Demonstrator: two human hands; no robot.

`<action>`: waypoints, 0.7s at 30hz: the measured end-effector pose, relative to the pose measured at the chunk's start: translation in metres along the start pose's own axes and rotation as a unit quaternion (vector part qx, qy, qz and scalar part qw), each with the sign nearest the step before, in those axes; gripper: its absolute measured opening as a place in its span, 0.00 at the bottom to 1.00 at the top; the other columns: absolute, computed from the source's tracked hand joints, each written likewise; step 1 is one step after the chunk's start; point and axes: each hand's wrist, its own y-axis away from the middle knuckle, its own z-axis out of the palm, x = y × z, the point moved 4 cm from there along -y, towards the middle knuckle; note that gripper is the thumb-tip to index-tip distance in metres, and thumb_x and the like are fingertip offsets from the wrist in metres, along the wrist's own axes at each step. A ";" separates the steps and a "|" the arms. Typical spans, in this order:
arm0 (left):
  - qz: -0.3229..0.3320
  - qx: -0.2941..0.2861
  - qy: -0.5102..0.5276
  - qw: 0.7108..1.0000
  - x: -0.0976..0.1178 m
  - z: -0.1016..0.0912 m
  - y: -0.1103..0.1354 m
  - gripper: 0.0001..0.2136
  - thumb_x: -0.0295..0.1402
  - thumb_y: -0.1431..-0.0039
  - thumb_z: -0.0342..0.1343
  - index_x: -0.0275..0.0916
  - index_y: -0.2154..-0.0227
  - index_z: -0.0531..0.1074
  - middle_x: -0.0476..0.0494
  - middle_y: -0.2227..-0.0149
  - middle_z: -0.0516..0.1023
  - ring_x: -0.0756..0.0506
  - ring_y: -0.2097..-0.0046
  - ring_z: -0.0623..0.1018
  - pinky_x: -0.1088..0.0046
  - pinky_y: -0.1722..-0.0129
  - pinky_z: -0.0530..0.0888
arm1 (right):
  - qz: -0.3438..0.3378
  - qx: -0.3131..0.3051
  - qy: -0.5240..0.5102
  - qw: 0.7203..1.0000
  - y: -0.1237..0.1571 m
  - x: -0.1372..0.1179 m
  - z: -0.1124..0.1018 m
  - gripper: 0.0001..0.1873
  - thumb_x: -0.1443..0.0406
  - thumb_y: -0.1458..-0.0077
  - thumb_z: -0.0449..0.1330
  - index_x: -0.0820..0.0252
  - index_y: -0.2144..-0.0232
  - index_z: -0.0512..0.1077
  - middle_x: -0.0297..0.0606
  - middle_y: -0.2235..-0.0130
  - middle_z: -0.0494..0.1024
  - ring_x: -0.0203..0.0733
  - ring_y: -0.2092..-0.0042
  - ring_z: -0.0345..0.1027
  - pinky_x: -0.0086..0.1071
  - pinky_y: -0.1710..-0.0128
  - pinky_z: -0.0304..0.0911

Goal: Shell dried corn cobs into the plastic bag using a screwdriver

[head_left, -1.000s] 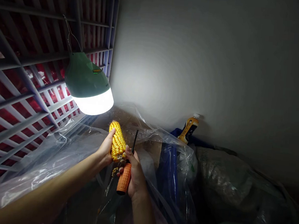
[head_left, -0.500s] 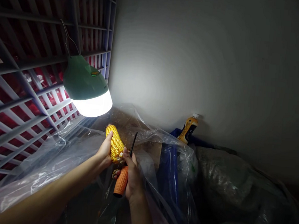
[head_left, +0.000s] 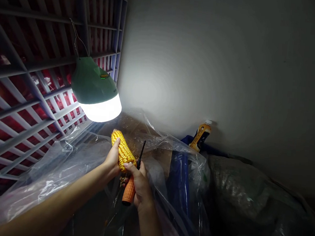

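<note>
My left hand (head_left: 113, 157) is closed round a yellow corn cob (head_left: 123, 150), which tilts with its upper end to the left. In my right hand (head_left: 138, 180) is a tool with an orange ribbed handle (head_left: 129, 192) and a thin dark shaft (head_left: 141, 154) pointing up; it looks like a screwdriver, though its tip is too small to make out. My right thumb presses on the lower end of the cob. Loose kernels (head_left: 123, 182) show below the cob, beside the handle. The palm side of both hands is hidden.
Clear plastic sheeting (head_left: 88, 152) spreads below my arms. A lit green lamp (head_left: 96, 87) hangs from a plastic lattice (head_left: 46, 97) at the left. A yellow bottle (head_left: 200, 135) leans against the wall (head_left: 206, 63), near something blue (head_left: 181, 182). Filled sacks (head_left: 244, 191) lie at the right.
My right thumb has shifted left and up onto the cob's lower end. The orange-handled tool has moved slightly. The whole view has shifted a little, with the lamp now farther right.
</note>
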 end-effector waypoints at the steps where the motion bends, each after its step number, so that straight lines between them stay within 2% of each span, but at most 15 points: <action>1: -0.009 0.002 0.002 1.000 0.001 0.001 0.000 0.22 0.49 0.44 0.43 0.34 0.59 0.67 0.38 0.76 0.73 0.39 0.74 0.76 0.61 0.74 0.74 | -0.005 -0.001 0.004 1.000 0.000 -0.001 0.000 0.21 0.63 0.62 0.62 0.57 0.64 0.59 0.26 0.76 0.68 0.26 0.84 0.56 0.20 0.87 0.56; 5: -0.059 -0.008 0.022 0.998 0.004 0.004 -0.001 0.22 0.49 0.43 0.42 0.34 0.60 0.68 0.39 0.75 0.74 0.41 0.75 0.76 0.63 0.75 0.74 | -0.042 -0.051 0.044 0.997 0.007 -0.012 0.001 0.25 0.58 0.60 0.64 0.57 0.61 0.59 0.28 0.72 0.70 0.25 0.84 0.57 0.21 0.86 0.56; 7: -0.071 -0.015 0.036 0.997 0.005 0.005 -0.002 0.21 0.47 0.42 0.42 0.34 0.63 0.69 0.40 0.76 0.73 0.43 0.77 0.75 0.65 0.76 0.74 | -0.058 -0.072 0.080 0.992 0.011 -0.020 -0.001 0.23 0.53 0.55 0.60 0.57 0.59 0.61 0.31 0.68 0.71 0.25 0.84 0.58 0.21 0.86 0.56; 8: -0.072 -0.021 0.045 0.996 0.006 0.006 -0.003 0.20 0.47 0.42 0.42 0.34 0.64 0.69 0.41 0.77 0.73 0.43 0.77 0.75 0.65 0.76 0.74 | -0.069 -0.057 0.108 0.990 0.014 -0.023 -0.004 0.22 0.51 0.52 0.57 0.57 0.59 0.62 0.32 0.67 0.72 0.26 0.83 0.59 0.22 0.86 0.56; 10: -0.073 -0.034 0.062 0.995 0.008 0.007 -0.003 0.19 0.46 0.43 0.45 0.34 0.66 0.70 0.41 0.77 0.73 0.44 0.77 0.75 0.64 0.75 0.74 | -0.109 0.018 0.172 0.979 0.018 -0.031 -0.014 0.19 0.50 0.50 0.54 0.57 0.62 0.64 0.34 0.67 0.72 0.28 0.82 0.61 0.23 0.86 0.56; 12: -0.066 -0.045 0.077 0.994 0.010 0.008 -0.003 0.17 0.45 0.43 0.47 0.34 0.67 0.69 0.41 0.76 0.74 0.44 0.76 0.76 0.63 0.73 0.75 | -0.167 0.090 0.229 0.955 0.025 -0.038 -0.021 0.16 0.52 0.49 0.54 0.58 0.67 0.65 0.34 0.70 0.71 0.30 0.81 0.61 0.24 0.85 0.57; 15: -0.056 -0.047 0.076 0.994 0.011 0.010 0.000 0.17 0.45 0.44 0.48 0.34 0.66 0.70 0.39 0.74 0.75 0.42 0.75 0.76 0.60 0.72 0.75 | -0.217 0.088 0.260 0.937 0.033 -0.041 -0.020 0.15 0.52 0.48 0.53 0.57 0.71 0.64 0.31 0.75 0.69 0.30 0.83 0.59 0.24 0.84 0.57; 18: -0.045 -0.031 0.037 0.998 0.006 0.009 0.003 0.18 0.46 0.45 0.49 0.34 0.65 0.70 0.37 0.74 0.75 0.41 0.75 0.76 0.60 0.74 0.74 | -0.209 0.093 0.265 0.937 0.031 -0.037 -0.018 0.18 0.49 0.50 0.53 0.57 0.74 0.61 0.29 0.79 0.65 0.30 0.84 0.57 0.25 0.85 0.56; 21: -0.038 -0.021 0.006 0.999 -0.001 0.007 0.006 0.20 0.47 0.46 0.50 0.33 0.63 0.71 0.37 0.76 0.75 0.40 0.77 0.75 0.62 0.76 0.74 | -0.206 0.121 0.277 0.931 0.024 -0.034 -0.019 0.17 0.51 0.53 0.57 0.57 0.77 0.60 0.29 0.79 0.65 0.31 0.83 0.57 0.24 0.86 0.53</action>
